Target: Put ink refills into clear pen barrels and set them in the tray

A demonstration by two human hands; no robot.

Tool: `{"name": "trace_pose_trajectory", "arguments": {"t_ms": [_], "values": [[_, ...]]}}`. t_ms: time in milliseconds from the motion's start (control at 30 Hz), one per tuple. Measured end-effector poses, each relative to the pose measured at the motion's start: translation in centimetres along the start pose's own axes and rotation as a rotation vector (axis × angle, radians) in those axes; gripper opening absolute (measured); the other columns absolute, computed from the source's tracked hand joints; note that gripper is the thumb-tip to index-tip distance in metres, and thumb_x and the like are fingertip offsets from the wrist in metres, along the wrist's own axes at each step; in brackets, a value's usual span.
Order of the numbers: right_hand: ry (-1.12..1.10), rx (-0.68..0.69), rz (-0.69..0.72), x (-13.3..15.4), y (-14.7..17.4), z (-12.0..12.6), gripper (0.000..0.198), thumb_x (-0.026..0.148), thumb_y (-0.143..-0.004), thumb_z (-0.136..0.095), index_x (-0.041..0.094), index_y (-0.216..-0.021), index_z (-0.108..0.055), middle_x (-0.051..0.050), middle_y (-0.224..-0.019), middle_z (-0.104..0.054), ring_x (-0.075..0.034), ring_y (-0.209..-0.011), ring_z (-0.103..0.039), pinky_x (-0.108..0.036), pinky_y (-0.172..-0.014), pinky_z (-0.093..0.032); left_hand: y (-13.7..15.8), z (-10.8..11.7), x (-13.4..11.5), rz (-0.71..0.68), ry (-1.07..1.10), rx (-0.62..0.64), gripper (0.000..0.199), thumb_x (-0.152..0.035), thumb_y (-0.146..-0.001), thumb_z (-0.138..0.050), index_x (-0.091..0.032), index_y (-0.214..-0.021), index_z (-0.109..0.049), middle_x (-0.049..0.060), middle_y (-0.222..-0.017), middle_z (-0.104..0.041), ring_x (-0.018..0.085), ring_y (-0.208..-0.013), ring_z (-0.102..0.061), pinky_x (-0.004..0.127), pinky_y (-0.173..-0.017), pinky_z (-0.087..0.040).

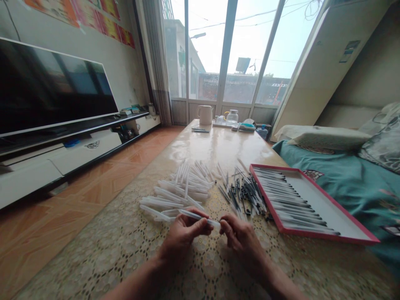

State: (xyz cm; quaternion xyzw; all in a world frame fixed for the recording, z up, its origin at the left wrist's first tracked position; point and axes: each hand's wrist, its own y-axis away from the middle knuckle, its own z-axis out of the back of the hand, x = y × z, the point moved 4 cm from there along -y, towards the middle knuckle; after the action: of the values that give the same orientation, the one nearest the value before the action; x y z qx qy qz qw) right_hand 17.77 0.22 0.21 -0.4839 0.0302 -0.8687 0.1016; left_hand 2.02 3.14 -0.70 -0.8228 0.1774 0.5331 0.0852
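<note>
A translucent white pen barrel [214, 223] lies across the fingers of my left hand [184, 233], which is closed around its middle. A darker line shows inside the barrel's left part. At the barrel's right end, the thumb and fingers of my right hand [240, 234] are pinched together; any small part between them is hidden. Just beyond my left hand spreads a heap of white pen barrels [168, 191]. Beyond my right hand is a loose pile of black caps and thin dark refills [242, 192].
A red-rimmed box [353, 223] on the right holds a row of pens with dark ends [300, 204]. On the table's far end stand a pitcher [205, 114], a glass jug [232, 117] and a tissue pack [246, 126]. A teal-covered seat [343, 171] borders the right side.
</note>
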Motion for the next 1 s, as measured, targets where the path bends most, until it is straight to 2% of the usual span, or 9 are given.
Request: {"name": "trace_pose_trajectory", "arguments": {"t_ms": [67,133,233,333,400,500,600,767,1000], "values": [[0.124,-0.031,0.13,0.7,0.1,0.0,0.026,0.04,-0.091,-0.04,0.019,-0.092,-0.055,-0.006,-0.081,-0.066,-0.015,-0.065,-0.06,-0.024,-0.059,-0.043,0.1,-0.3,-0.2,-0.032,-0.104,0.015,0.016,-0.026,-0.069,-0.073,-0.015,-0.078,-0.068,0.005,-0.066,-0.07,0.016,-0.063,-0.064,0.027,-0.063,-0.049],[0.163,0.01,0.192,0.9,0.2,-0.5,0.021,0.035,-0.091,-0.042,0.02,-0.098,-0.055,-0.005,-0.082,-0.066,-0.016,-0.07,-0.06,-0.024,-0.061,-0.043,0.2,-0.7,-0.3,-0.054,-0.205,0.032,0.016,-0.027,-0.069,-0.073,-0.014,-0.077,-0.068,0.004,-0.059,-0.067,0.014,-0.056,-0.06,0.024,-0.057,-0.046],[0.211,0.018,0.222,0.7,0.3,-0.7,0.02,0.03,-0.092,-0.039,0.02,-0.092,-0.056,-0.002,-0.072,-0.062,-0.014,-0.064,-0.058,-0.022,-0.058,-0.041,0.3,-0.9,-0.1,-0.083,-0.284,0.024,0.019,-0.029,-0.07,-0.071,-0.014,-0.081,-0.066,0.0,-0.056,-0.061,0.011,-0.049,-0.055,0.022,-0.048,-0.043],[0.234,-0.121,0.216,0.2,0.3,0.3,0.023,0.03,-0.093,-0.035,0.02,-0.086,-0.055,-0.001,-0.068,-0.057,-0.014,-0.06,-0.055,-0.022,-0.056,-0.04,0.4,-0.2,-0.6,-0.177,-0.403,-0.075,0.026,-0.03,-0.074,-0.066,-0.017,-0.095,-0.061,0.0,-0.067,-0.062,0.012,-0.05,-0.057,0.023,-0.047,-0.044],[0.232,-0.22,0.194,-0.2,0.3,1.1,0.023,0.032,-0.094,-0.035,0.019,-0.087,-0.053,-0.001,-0.068,-0.057,-0.014,-0.06,-0.055,-0.023,-0.056,-0.04,0.5,0.8,-1.8,-0.301,-0.6,-0.202,0.02,-0.028,-0.078,-0.06,-0.018,-0.096,-0.061,0.002,-0.076,-0.065,0.015,-0.061,-0.061,0.027,-0.056,-0.049],[0.227,-0.27,0.162,-0.6,0.2,1.8,0.022,0.032,-0.093,-0.036,0.019,-0.088,-0.052,-0.002,-0.071,-0.058,-0.015,-0.063,-0.056,-0.023,-0.057,-0.04,0.7,2.1,-3.8,-0.504,-0.989,-0.373,0.014,-0.021,-0.082,-0.053,-0.02,-0.09,-0.064,0.006,-0.089,-0.067,0.02,-0.083,-0.062,0.035,-0.077,-0.048],[0.239,-0.261,0.159,-0.8,0.1,1.8,0.021,0.032,-0.093,-0.037,0.019,-0.087,-0.053,-0.003,-0.073,-0.059,-0.016,-0.065,-0.057,-0.023,-0.058,-0.04,0.5,2.9,-4.3,-0.527,-1.311,-0.403,0.024,-0.012,-0.078,-0.052,-0.02,-0.096,-0.065,0.007,-0.097,-0.067,0.025,-0.096,-0.056,0.042,-0.085,-0.043],[0.246,-0.248,0.162,-1.0,-0.1,1.6,0.019,0.03,-0.092,-0.039,0.019,-0.089,-0.053,-0.003,-0.073,-0.061,-0.016,-0.067,-0.059,-0.023,-0.06,-0.041,-0.2,3.0,-3.1,-0.419,-1.497,-0.319,0.031,-0.007,-0.075,-0.052,-0.021,-0.097,-0.067,0.008,-0.105,-0.064,0.027,-0.1,-0.053,0.044,-0.084,-0.042],[0.269,-0.237,0.149,-1.5,-0.2,1.6,0.018,0.03,-0.092,-0.04,0.019,-0.088,-0.053,-0.001,-0.07,-0.06,-0.016,-0.064,-0.058,-0.023,-0.058,-0.04,-0.6,1.5,-2.0,-0.48,-1.347,0.052,0.032,-0.006,-0.077,-0.047,-0.02,-0.097,-0.067,0.008,-0.104,-0.066,0.023,-0.101,-0.056,0.04,-0.088,-0.043]]}}
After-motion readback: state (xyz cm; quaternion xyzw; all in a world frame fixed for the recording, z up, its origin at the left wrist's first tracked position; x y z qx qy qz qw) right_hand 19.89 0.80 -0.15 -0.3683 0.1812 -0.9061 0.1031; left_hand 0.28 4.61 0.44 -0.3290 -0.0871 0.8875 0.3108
